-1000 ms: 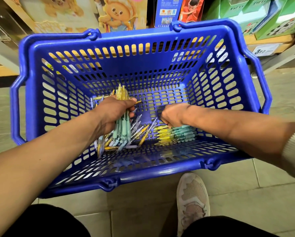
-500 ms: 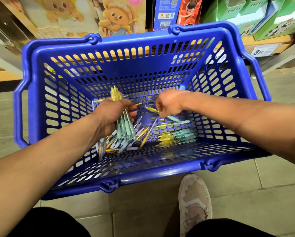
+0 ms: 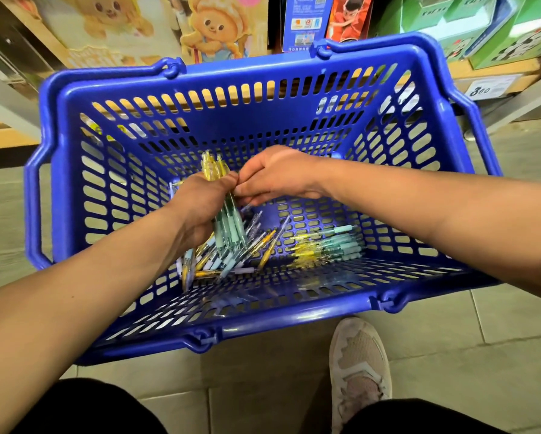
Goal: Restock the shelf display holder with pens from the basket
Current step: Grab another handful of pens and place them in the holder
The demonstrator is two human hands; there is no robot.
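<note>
Blue basket point(image 3: 294, 319) fills mid-frame. Our left hand point(image 3: 200, 202) clenches a bundle of pens point(image 3: 230, 228); our right hand point(image 3: 278, 175) curls in against it, grip unclear. We'd square the tips, then gather the loose pens point(image 3: 328, 245) lower right.

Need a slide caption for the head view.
Left hand grips a pen bundle inside the blue basket; right hand touches it.

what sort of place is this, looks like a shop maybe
Most likely a shop aisle, probably stationery or toys. A blue shopping basket holds loose pens, a price tag sits on the shelf edge, and boxed goods in cartoon packaging stand above it.
</note>
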